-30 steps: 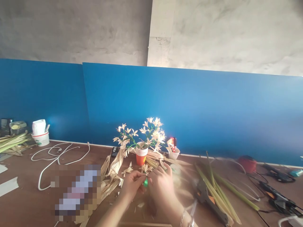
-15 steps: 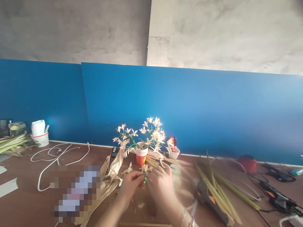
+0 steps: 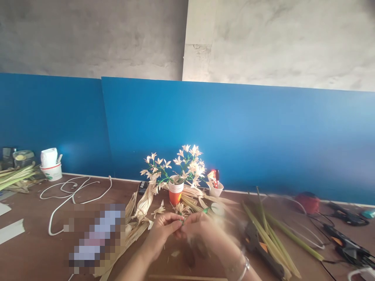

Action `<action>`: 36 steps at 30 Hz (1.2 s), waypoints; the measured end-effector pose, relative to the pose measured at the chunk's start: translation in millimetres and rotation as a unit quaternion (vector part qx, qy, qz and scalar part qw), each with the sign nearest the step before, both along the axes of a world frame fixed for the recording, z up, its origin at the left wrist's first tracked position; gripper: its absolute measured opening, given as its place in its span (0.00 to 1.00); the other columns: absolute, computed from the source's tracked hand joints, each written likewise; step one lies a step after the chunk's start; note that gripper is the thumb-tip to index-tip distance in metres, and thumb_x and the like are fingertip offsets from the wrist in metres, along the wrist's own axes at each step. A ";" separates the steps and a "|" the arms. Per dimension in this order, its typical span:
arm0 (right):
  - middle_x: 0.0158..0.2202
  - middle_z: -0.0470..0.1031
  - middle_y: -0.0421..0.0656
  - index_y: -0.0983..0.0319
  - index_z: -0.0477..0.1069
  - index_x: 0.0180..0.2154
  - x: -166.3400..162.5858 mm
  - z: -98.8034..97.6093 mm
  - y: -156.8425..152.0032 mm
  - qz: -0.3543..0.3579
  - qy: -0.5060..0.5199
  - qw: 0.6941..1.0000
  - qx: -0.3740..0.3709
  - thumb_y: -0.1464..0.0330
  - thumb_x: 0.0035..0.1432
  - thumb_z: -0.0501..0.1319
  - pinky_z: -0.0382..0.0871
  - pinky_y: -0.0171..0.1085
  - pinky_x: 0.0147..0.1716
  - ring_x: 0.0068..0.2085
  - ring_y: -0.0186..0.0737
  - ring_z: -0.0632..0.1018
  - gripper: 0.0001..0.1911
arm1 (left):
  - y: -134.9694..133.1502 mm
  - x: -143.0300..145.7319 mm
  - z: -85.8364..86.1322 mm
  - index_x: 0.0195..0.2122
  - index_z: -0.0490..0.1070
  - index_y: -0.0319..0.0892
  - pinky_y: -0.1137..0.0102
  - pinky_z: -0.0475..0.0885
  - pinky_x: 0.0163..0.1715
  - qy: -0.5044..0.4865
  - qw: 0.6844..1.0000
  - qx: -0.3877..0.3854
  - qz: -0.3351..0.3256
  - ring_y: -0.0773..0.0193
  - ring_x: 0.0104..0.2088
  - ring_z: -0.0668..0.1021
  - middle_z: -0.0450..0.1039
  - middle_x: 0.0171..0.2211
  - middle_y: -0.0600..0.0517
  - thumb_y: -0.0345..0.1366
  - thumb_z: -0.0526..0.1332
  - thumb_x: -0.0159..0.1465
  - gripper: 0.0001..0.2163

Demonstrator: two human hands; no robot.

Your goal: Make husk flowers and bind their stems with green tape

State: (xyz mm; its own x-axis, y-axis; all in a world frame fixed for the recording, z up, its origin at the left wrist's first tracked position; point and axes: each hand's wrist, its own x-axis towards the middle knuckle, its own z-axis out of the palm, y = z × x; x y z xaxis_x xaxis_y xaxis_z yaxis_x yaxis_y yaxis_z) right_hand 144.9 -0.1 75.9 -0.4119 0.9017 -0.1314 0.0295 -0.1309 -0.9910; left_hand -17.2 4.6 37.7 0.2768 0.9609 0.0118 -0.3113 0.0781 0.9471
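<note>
My left hand (image 3: 161, 233) is closed in a pinch on the short stem of a cream husk flower (image 3: 182, 209), whose petals spread above the fingertips. Beside it, my right hand (image 3: 202, 228) is closed, slightly blurred, with its fingertips against the stem. A bit of green tape (image 3: 206, 210) sticks out above the right hand's knuckles; the rest is covered by the fingers. Another loose husk flower (image 3: 159, 210) lies just left of the held one. Behind both hands stands a red and white paper cup (image 3: 175, 195) with green-stemmed husk flowers (image 3: 195, 167) in it.
Dried corn husks (image 3: 144, 207) lie left of the cup. On the right are a black glue gun (image 3: 259, 249), green stalks (image 3: 274, 246) and a second black tool (image 3: 347, 244) with cords. A white cable (image 3: 54, 214) loops at left. A blue panel (image 3: 234, 132) closes off the back.
My right hand has turned and dropped slightly, its wrist shifting right. Green tape seen at the stem before is now mostly covered by fingers. My left hand keeps its hold on the flower.
</note>
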 end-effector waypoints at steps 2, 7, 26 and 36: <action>0.19 0.74 0.40 0.64 0.76 0.20 -2.2 -2.9 1.6 -0.018 -0.040 0.999 0.022 0.68 0.42 0.64 0.57 0.33 0.25 0.22 0.32 0.66 0.06 | 1.4 -1.5 1.9 0.28 0.76 0.37 0.73 0.66 0.22 0.008 1.000 0.001 0.000 0.67 0.19 0.74 0.76 0.18 0.52 0.45 0.71 0.46 0.16; 0.19 0.73 0.39 0.61 0.72 0.17 -12.6 -13.1 -0.9 -0.202 -0.295 0.881 0.310 0.75 0.43 0.60 0.58 0.38 0.34 0.26 0.36 0.69 0.07 | 7.4 0.0 0.2 0.30 0.78 0.37 0.74 0.65 0.19 0.029 0.999 -0.020 0.040 0.69 0.17 0.72 0.74 0.18 0.54 0.45 0.73 0.41 0.19; 0.21 0.75 0.39 0.61 0.73 0.19 -20.2 -8.7 -5.0 -0.205 -0.254 0.903 0.280 0.75 0.45 0.60 0.60 0.37 0.32 0.27 0.37 0.72 0.08 | 3.3 -4.3 3.6 0.25 0.75 0.39 0.75 0.65 0.24 0.024 0.997 0.051 0.051 0.70 0.21 0.70 0.71 0.17 0.56 0.42 0.69 0.49 0.11; 0.21 0.75 0.42 0.65 0.75 0.20 -3.5 -9.9 2.9 0.003 0.040 0.999 -0.002 0.62 0.39 0.70 0.61 0.34 0.30 0.25 0.34 0.72 0.12 | 3.9 -6.6 -0.6 0.27 0.75 0.38 0.74 0.63 0.20 0.007 0.999 0.014 -0.037 0.68 0.18 0.72 0.75 0.19 0.52 0.43 0.70 0.48 0.13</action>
State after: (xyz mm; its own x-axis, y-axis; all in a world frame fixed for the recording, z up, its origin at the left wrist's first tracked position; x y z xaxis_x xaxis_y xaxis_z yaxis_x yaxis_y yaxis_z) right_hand 141.4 2.8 66.0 -0.4272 0.8985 -0.1012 -0.0482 -0.1344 -0.9898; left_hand -23.8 8.6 37.1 0.3469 0.9373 0.0332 -0.2926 0.0746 0.9533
